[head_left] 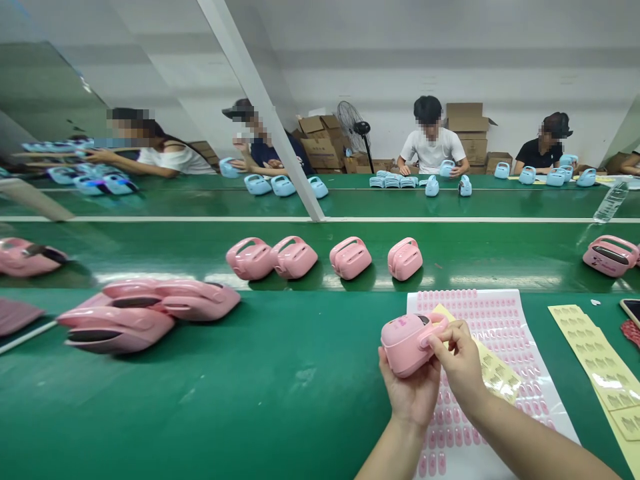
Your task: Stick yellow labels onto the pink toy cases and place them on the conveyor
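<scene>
A pink device with a carry handle, perhaps a small speaker, is tilted above the table in front of me. My left hand cradles it from below, fingers wrapped round its underside. At the handle's near end, my right hand has thumb and fingers pinched together over a small pale pink oval sticker, partly covered by the fingertips. Beneath both hands lies a white sheet of pink oval stickers. A yellow label strip rests across that sheet, partly behind my right wrist.
Several pink devices stand in a row beyond my table edge; others are piled at left. More yellow label strips lie at right. A slanted white post crosses the view. Across the bench, several people handle blue devices.
</scene>
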A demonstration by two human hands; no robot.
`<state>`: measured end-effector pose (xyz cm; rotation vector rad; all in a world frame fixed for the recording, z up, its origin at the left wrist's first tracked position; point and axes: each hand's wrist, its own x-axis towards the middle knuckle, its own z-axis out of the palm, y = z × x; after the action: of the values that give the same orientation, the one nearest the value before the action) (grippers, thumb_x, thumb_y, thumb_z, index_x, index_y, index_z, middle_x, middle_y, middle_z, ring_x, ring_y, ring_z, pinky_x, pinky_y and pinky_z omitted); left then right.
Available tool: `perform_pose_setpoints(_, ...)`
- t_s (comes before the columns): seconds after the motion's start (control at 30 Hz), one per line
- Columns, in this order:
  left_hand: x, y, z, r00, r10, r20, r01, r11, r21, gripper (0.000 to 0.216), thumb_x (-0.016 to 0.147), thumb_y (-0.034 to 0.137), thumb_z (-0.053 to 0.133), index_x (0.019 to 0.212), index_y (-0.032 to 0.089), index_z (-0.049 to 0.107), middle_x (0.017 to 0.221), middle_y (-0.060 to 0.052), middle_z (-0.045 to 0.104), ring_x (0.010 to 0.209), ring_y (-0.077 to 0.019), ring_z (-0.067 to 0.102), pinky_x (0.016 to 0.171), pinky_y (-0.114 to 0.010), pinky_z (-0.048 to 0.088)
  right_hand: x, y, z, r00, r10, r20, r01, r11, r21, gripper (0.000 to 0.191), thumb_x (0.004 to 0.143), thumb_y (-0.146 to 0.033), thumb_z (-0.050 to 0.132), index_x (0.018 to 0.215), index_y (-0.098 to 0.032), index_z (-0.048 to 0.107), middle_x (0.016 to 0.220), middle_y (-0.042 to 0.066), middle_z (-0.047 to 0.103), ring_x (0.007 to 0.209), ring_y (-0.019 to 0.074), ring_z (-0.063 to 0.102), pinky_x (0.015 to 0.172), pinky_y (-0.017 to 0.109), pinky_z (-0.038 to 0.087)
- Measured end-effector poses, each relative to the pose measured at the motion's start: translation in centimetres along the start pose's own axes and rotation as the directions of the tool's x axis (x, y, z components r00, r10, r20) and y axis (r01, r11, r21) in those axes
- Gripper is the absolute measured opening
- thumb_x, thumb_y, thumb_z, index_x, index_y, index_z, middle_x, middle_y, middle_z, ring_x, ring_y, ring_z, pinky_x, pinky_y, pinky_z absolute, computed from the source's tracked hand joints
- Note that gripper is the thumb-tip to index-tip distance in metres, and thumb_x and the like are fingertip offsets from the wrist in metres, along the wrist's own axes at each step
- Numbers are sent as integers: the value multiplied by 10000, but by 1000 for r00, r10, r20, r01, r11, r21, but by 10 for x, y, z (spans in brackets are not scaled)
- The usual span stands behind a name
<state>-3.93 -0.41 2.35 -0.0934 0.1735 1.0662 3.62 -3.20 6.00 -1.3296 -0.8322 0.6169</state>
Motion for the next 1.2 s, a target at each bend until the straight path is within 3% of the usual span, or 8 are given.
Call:
perform_pose_setpoints(0.17,0,2,-3,997,-64,50,64,998,1,626,769,429,474,1307,140,337,1065,-143,617,931,-233,611,843,-324,475,-2,7,-1,965,-262,9,260,953,-156,161,759,-274,550,620,-207,594,717,16,462,716,165,488,675,309,404)
perform_pose_setpoints(0.33,-1,4,-1,989,-88,116,86,996,24,612,761,444,476,1274,125,377,1012,-131,637,903,-210,619,842,-295,472,1,11,-15,745,-634,209,639,589,-494,134,800,-183,499,756,-212,622,757,50,538,704,175,466,644,326,365)
perform_pose_setpoints(0.43,-1,5,0,990,-67,125,66,998,17,575,769,406,478,1260,118,398,1037,-139,633,919,-207,615,844,-293,469,3,10,-24,688,-652,319,683,432,-589,177,814,-189,479,882,-232,636,823,66,566,714,181,473,645,337,357)
perform_pose_setpoints(0.63,2,7,-6,986,-71,152,68,997,28,567,770,387,486,1262,117,402,1069,-141,629,999,-228,584,850,-281,461,6,9,-29,679,-645,350,715,474,-513,405,823,-185,448,1225,-224,471,966,96,540,815,194,512,709,352,428)
perform_pose_setpoints(0.87,5,6,-8,986,-127,104,126,992,15,617,779,354,464,1306,69,316,1004,-154,646,914,-205,621,842,-282,473,8,15,-30,563,-700,440,799,324,-506,364,798,-147,466,1114,-295,570,1120,75,529,976,222,481,781,370,409)
perform_pose_setpoints(0.93,5,5,-7,987,-138,78,137,990,22,574,793,342,448,1292,81,340,998,-151,648,883,-192,632,831,-280,479,14,18,-33,592,-666,454,779,330,-533,347,797,-154,474,1086,-307,590,1149,66,527,998,227,469,792,372,392)
perform_pose_setpoints(1.03,4,5,-5,986,-141,85,133,987,93,484,801,377,457,1232,159,439,1051,-124,642,938,-222,619,864,-347,468,39,26,-45,732,-556,394,668,468,-579,302,804,-238,487,1081,-280,598,1136,79,529,999,240,464,829,402,376)
perform_pose_setpoints(1.2,6,9,-6,985,-125,116,90,958,272,376,801,354,528,1169,276,520,1051,-50,667,984,-236,604,840,-382,483,104,43,-82,972,-217,92,228,764,-603,317,752,-183,490,1038,-217,624,966,99,551,983,259,457,874,446,339)
